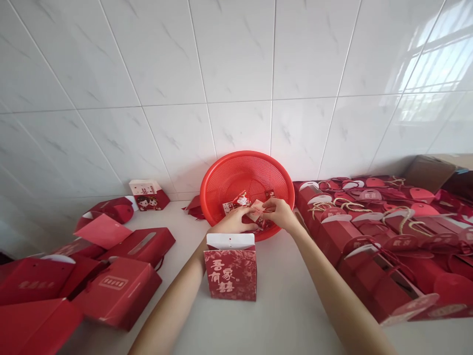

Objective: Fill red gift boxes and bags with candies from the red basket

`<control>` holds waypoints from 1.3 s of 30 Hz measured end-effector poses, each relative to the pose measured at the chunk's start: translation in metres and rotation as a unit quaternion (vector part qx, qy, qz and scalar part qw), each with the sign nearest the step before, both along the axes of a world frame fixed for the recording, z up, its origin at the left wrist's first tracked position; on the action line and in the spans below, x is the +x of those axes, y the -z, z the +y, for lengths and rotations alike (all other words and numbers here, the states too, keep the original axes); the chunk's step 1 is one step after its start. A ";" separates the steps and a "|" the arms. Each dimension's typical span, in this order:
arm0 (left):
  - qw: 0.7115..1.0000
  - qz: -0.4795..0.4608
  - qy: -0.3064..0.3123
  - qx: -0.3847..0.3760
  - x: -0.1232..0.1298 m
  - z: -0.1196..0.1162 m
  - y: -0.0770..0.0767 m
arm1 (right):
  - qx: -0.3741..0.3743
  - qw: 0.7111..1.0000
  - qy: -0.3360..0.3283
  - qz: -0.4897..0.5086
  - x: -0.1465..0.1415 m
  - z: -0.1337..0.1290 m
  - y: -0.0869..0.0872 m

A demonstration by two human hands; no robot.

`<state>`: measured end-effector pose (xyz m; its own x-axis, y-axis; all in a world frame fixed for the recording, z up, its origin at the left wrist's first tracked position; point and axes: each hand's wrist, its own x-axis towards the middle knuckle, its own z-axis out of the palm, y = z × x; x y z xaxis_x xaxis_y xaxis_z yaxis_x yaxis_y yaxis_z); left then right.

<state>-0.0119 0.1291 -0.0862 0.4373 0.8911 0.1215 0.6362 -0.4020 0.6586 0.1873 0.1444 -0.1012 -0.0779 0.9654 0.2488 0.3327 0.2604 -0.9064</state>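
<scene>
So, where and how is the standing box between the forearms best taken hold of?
Probably by the left and right sides of the box, below its raised white flap, coming from the near side: it stands upright with its lettered front facing that way, and the thin flap would likely bend.

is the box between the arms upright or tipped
Upright: the red box stands on the white table, printed front toward the camera, white flap at the top.
</scene>
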 end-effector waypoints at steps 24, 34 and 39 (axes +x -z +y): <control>0.974 -0.204 -0.087 -0.044 -0.003 0.025 0.015 | 0.017 0.996 -0.052 0.077 -0.013 0.000 0.004; 0.920 -0.314 -0.223 0.072 -0.023 0.022 -0.011 | 0.033 0.963 0.087 0.252 0.000 -0.011 -0.025; 0.908 -0.357 -0.218 0.030 -0.023 0.010 -0.028 | 0.008 0.937 0.125 0.327 0.004 -0.017 -0.037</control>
<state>-0.0351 0.1394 -0.0582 -0.1649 0.9432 0.2885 0.1619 -0.2626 0.9512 0.1918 0.1276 -0.0638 0.3239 0.9288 0.1799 -0.2402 0.2647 -0.9340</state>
